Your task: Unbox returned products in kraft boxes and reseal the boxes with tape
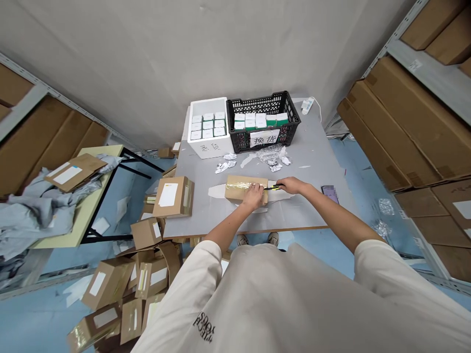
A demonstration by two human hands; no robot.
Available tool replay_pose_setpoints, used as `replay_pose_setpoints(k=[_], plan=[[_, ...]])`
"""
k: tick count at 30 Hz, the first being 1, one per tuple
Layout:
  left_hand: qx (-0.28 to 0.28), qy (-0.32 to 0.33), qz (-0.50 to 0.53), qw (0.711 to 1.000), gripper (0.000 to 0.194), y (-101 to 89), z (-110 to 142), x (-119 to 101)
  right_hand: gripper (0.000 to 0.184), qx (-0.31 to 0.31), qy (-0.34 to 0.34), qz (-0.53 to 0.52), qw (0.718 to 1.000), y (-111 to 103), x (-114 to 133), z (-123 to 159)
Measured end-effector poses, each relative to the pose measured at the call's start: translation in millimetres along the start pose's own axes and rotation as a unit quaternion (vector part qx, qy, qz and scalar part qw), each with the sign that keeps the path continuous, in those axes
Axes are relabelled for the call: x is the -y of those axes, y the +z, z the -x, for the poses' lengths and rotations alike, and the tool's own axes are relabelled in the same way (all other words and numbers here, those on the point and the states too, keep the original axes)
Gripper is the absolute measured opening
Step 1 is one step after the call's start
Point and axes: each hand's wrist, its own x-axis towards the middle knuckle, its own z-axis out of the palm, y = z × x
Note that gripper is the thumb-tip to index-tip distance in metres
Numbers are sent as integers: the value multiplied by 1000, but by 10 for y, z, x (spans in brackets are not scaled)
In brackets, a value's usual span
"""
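A taped brown cardboard box [237, 183] lies on the grey table, on top of a whitish sheet [217, 191]. My left hand [253, 196] rests on the box's right part, pressing it with fingers spread. In my right hand [290, 185] is a black and yellow utility knife [274, 187], its tip at the right end of the box. The fingers are closed around the handle. Whether the blade has entered the tape is too small to see.
Behind the box stand a white foam box [215, 147] and a black crate [241, 143], both holding small white-and-green boxes. Crumpled paper and plastic film [270, 154] lie before them. Another carton [186, 198] sits left, a phone [330, 193] right. Cartons [106, 279] crowd the floor at left.
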Motion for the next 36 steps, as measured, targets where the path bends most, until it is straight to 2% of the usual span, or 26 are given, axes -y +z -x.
replay_pose_setpoints(k=[4, 7, 11, 16, 19, 24, 27, 29, 33, 36], plan=[[2, -2, -1, 1000, 69, -6, 13, -10, 19, 13, -10, 20, 1000, -41, 66, -142], [0, 2, 6, 1000, 70, -19, 10, -15, 21, 54, 8, -18, 998, -39, 42, -149], [-3, -5, 6, 1000, 67, -23, 15, -13, 29, 131, 26, -140, 981, 64, -21, -34], [-1, -7, 16, 1000, 65, -29, 34, -4, 42, 123, 33, -225, 966, 243, -10, 167], [-5, -15, 11, 1000, 62, -66, 7, -7, 43, 132, 36, -259, 956, 354, 3, 298], [11, -6, 11, 1000, 62, -175, -55, 11, 41, 69, 69, -324, 941, 488, -34, 473], [16, 5, 37, 999, 72, -228, -27, 57, 44, 40, 95, -361, 927, 480, -49, 533], [0, 9, 60, 998, 75, -249, 2, 97, 46, 18, 103, -372, 923, 463, -56, 570], [-51, -44, 82, 994, 50, -277, -13, 189, 46, -36, 99, -341, 934, 467, -68, 637], [-58, -81, 73, 992, 44, -280, -75, 272, 47, -80, 85, -281, 952, 481, -40, 663]])
